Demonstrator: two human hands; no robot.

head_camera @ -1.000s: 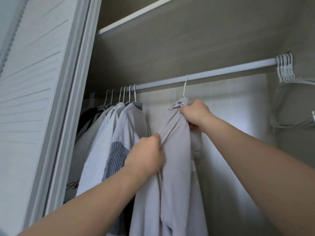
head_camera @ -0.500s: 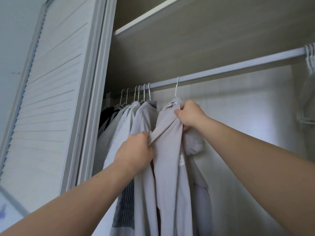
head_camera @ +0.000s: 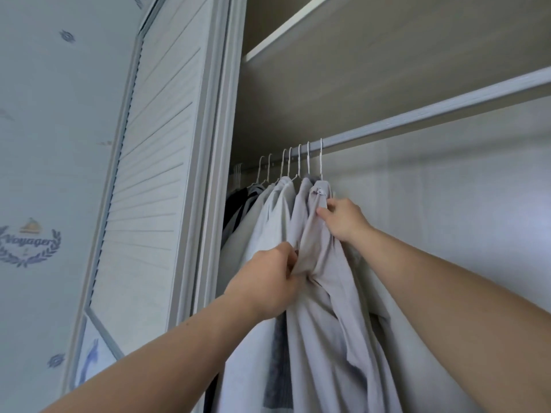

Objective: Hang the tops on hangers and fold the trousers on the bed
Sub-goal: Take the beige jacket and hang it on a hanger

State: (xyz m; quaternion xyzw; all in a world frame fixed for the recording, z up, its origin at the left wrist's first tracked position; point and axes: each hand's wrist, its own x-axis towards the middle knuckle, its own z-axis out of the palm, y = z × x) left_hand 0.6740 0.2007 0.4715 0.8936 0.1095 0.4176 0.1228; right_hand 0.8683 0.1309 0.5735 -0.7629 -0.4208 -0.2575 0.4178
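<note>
While both hands are on the same garment, I log the grip first. Left hand (head_camera: 268, 281): closed, fingers pinched on a fold of the grey top (head_camera: 322, 293) at chest height. Right hand (head_camera: 343, 217): fingers curled around the top's shoulder edge just below the collar, gripping cloth; whether it also holds the hanger arm underneath I cannot tell.

Position of the top: it hangs from a white hanger (head_camera: 321, 162) whose hook is over the rail (head_camera: 417, 117), the last garment at the 3 o'clock end of a packed row of hung clothes (head_camera: 268, 210). From the left hand, the collar lies toward 1 o'clock and the hem runs off the frame toward 6 o'clock.

Orientation: long axis near vertical, collar up, hem down. The cloth is bunched and creased between the two hands, so the front is not lying flat.

Step in hand, as I judge it: settling this top squarely on its hanger. To do it well:
- steady the shoulder with the right hand so the hook does not swing off the rail;
- draw the front panel down toward 6 o'clock with the left hand, gently, to take out the bunching;
- check both shoulders sit level; the far shoulder is hidden from me.

Outward: louvred wardrobe door (head_camera: 149, 189) at 9 o'clock, shelf (head_camera: 286, 28) above at 12 o'clock. Neither bed nor trousers are in view.
</note>
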